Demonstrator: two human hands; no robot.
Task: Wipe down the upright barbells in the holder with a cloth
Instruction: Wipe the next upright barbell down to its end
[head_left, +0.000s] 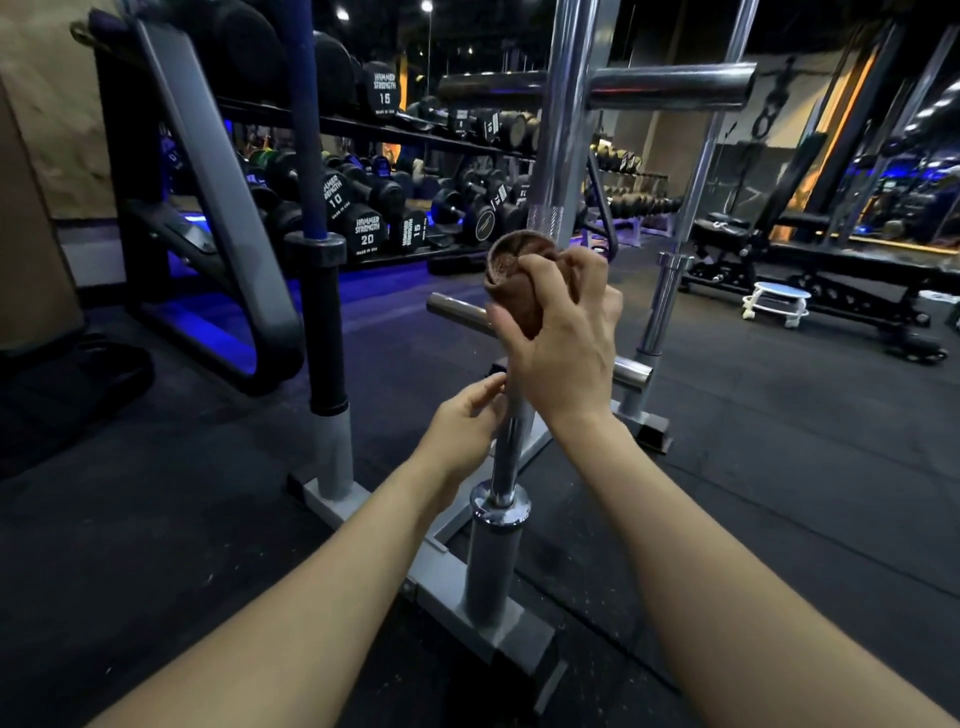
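A chrome barbell (563, 119) stands upright in the grey floor holder (441, 577), its sleeve in the nearest tube. My right hand (561, 332) grips a brown cloth (511, 270) wrapped round the shaft at mid height. Lower down, my left hand (467, 415) holds the bare shaft with fingers and thumb curled round it, just above the collar (500, 501). A blue-shafted barbell (306, 130) stands in the holder's left tube. A third chrome barbell (675, 249) stands at the right.
Horizontal chrome pegs (670, 85) stick out from the rack behind the bar. A dumbbell rack (384, 171) lines the back. A black bench (810, 260) and a small white stool (777, 301) stand at the right on the dark rubber floor.
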